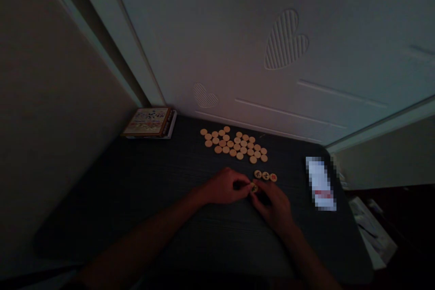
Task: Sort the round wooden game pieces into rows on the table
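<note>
the left hand [228,186] and the right hand [274,206] meet over the dark, wood-grained table [136,195], their fingertips grasping between them a small, round, pale wooden disc with a black marking [254,187]. just beyond it lies a row of three round wooden discs [265,176], two marked black, the rightmost red. farther off, plain light-wood discs [244,150] spread in a loose cluster

Dim throughout, lower right near black; bright patch [321,184] at right pixelated; detail soft.
</note>
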`<action>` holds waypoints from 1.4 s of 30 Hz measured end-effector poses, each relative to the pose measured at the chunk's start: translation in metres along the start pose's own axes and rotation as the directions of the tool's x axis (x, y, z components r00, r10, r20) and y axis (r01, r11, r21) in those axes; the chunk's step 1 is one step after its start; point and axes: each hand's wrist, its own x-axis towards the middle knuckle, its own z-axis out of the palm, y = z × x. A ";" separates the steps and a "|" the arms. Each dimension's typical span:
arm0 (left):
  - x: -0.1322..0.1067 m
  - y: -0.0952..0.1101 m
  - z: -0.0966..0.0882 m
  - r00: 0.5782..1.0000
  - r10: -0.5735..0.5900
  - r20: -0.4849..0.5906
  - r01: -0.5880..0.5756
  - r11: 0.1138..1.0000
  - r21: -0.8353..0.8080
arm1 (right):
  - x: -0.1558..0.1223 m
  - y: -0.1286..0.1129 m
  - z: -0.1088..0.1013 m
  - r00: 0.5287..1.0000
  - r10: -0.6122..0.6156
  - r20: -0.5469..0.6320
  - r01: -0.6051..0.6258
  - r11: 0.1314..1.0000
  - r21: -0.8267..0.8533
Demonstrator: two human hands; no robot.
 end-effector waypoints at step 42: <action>0.001 -0.006 0.003 0.974 -0.097 -0.205 0.061 0.982 -0.178 | 0.025 0.013 0.007 0.994 0.050 -0.097 -0.072 0.970 -0.230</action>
